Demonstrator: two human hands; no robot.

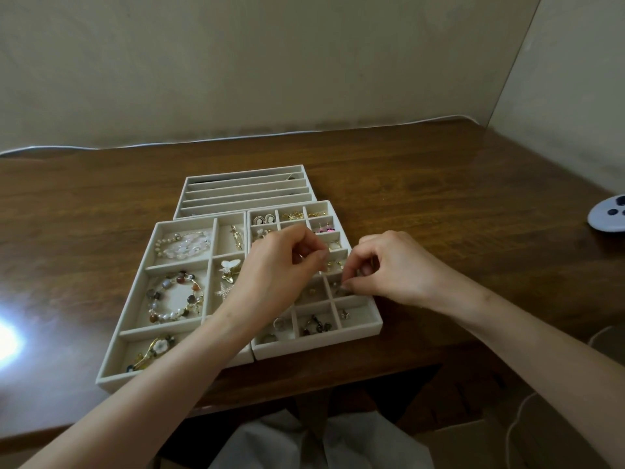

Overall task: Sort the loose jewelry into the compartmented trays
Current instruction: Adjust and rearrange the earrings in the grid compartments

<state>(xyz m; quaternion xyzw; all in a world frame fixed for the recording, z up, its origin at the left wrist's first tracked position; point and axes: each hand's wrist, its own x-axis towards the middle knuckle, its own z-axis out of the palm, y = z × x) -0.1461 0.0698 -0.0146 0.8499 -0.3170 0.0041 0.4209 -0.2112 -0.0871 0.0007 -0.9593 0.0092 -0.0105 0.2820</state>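
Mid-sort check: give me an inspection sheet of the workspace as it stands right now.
Surface: brown wooden table, with a glare patch at its left.
Job's things: three beige compartmented trays. Slotted tray at the back; large-compartment tray on the left with bead bracelets; small-grid tray on the right with earrings.
Clutter: white oval device with dark buttons at the table's right edge.
Grippers: both over the small-grid tray. Left hand has curled fingers, contents unclear. Right hand pinches a small piece.
Cables: white cable along the far edge; white cord at lower right.
Surroundings: plain beige wall.
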